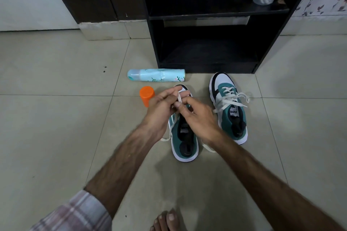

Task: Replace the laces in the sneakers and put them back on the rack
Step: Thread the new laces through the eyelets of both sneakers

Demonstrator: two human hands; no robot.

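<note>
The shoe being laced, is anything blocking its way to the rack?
Nothing visible blocks it. The shoe sits on the floor before the rack; the spray can lies off to the left, and the lower shelf looks bare.

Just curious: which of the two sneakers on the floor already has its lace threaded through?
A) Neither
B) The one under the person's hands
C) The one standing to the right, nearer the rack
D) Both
C. The right sneaker shows a white lace crossed through its eyelets, while the left hand and right hand pinch a loose lace over the left sneaker.
</note>
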